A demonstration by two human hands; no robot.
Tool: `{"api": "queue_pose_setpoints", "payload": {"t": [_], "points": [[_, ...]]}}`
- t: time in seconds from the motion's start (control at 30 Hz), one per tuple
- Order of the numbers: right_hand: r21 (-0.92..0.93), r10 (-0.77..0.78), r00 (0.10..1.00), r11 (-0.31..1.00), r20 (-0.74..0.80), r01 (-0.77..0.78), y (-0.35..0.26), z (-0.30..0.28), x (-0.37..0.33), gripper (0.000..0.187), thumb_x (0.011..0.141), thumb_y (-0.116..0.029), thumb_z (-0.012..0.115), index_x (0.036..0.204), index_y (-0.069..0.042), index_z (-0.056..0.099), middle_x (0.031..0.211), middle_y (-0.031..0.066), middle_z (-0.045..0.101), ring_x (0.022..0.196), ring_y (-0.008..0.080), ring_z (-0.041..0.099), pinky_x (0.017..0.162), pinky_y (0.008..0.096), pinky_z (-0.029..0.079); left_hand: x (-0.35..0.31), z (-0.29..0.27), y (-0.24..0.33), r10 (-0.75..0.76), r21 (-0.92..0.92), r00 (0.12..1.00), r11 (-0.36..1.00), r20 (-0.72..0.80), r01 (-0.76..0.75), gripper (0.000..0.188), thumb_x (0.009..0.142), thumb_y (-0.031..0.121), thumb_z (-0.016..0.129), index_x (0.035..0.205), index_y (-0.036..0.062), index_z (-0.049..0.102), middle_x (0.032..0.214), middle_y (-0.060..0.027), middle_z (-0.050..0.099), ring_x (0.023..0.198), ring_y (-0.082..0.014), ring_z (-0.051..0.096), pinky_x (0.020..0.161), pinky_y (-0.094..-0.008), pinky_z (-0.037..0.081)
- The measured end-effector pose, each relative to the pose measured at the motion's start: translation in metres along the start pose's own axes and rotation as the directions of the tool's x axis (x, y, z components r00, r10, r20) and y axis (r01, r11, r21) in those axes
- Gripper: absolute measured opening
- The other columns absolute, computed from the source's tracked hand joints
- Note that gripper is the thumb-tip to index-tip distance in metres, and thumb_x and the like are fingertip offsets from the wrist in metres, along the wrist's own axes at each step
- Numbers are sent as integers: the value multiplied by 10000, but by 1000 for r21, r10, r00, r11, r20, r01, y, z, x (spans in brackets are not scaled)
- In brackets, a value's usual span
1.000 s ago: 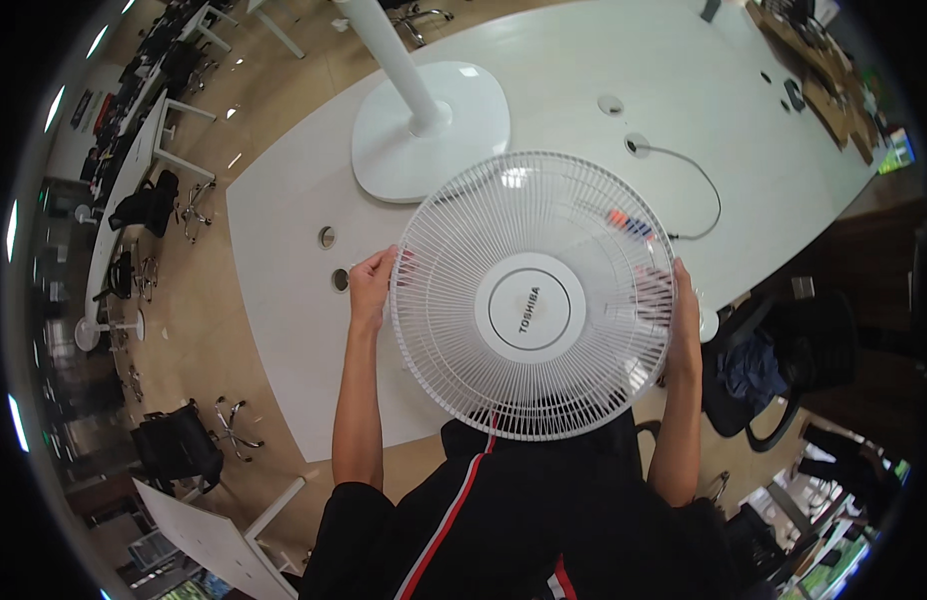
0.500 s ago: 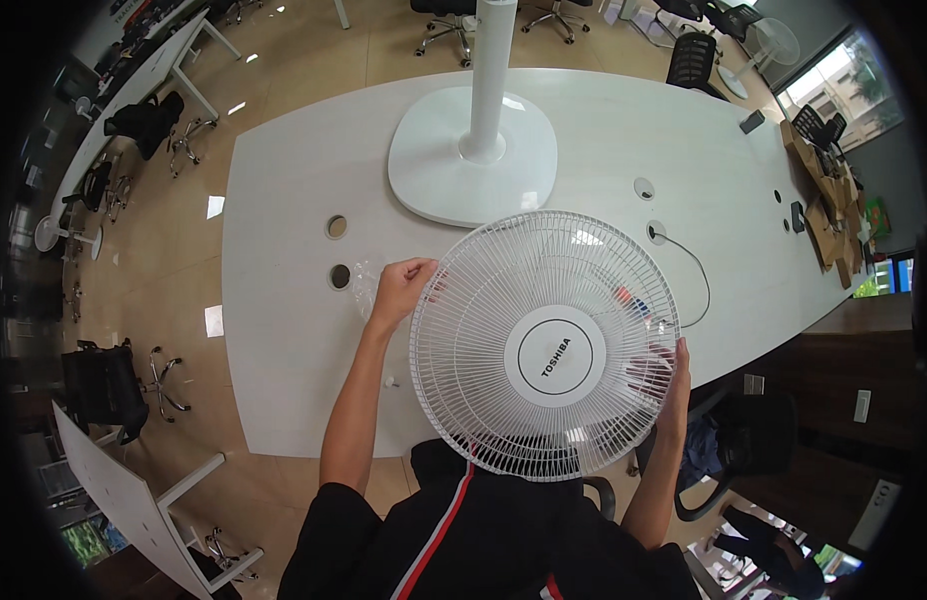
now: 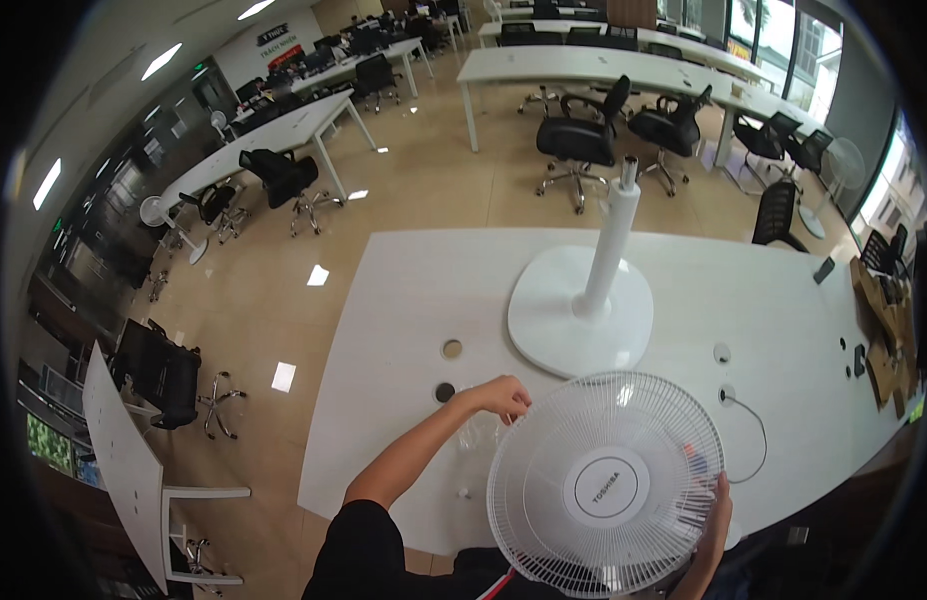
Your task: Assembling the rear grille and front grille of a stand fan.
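Note:
A round white fan head [image 3: 544,470] with a wire grille and a pale centre disc is held close to my body, over the near edge of the table. My left hand [image 3: 506,397] has its fingers curled closed at the upper left of the grille's rim. On the right, my right hand [image 3: 719,515] grips the rim, and some of its fingers show through the wires. Beyond the fan head, a white fan stand [image 3: 612,245] stands upright on its wide, rounded base [image 3: 549,310], with the top of its pole bare.
The white table [image 3: 414,290] has several round cable holes, and a thin cable [image 3: 765,440] loops from one at the right. Clear plastic [image 3: 474,435] lies near my left forearm. Brown cardboard [image 3: 877,330] sits at the far right. Office chairs [image 3: 579,140] and other desks stand beyond.
My view has tilted up and swung left, so the table and fan parts sit lower and farther right in the picture. Both hands remain at the grille's rim.

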State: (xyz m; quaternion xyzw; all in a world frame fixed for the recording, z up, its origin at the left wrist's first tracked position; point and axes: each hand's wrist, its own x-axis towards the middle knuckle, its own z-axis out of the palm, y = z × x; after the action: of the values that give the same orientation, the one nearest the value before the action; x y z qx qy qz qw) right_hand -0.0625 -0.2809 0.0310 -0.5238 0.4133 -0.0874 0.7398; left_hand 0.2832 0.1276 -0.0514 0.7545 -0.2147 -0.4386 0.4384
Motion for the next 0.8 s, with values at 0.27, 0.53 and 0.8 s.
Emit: {"api": "queue_pose_setpoints", "payload": {"t": [0.27,0.53,0.8], "points": [[9,-94,995,996,17,94,-1,-11,5,438,1083,-367,545,1122,42,695,1020,111,740,871,190,707,787,324,552,4,-15,31,-18,-26,985,999,169,23,374,874,140,693,1108,-152,706,890,-181,772,748,-228,767,674,-357,665],[20,-90,995,996,-51,91,12,-30,-7,419,1070,-349,562,1152,39,699,1007,116,748,856,205,726,766,328,568,5,-3,41,-51,-37,968,997,244,62,320,895,149,682,1076,-114,706,910,-163,768,772,-225,767,708,-350,669],[-166,-68,994,985,-83,54,20,-31,-10,461,1072,-418,603,1305,-25,659,1113,105,749,887,163,712,725,312,583,11,-17,19,-115,-42,940,990,320,135,259,922,143,720,1070,-63,667,961,-120,706,820,-212,758,723,-373,682]]}}
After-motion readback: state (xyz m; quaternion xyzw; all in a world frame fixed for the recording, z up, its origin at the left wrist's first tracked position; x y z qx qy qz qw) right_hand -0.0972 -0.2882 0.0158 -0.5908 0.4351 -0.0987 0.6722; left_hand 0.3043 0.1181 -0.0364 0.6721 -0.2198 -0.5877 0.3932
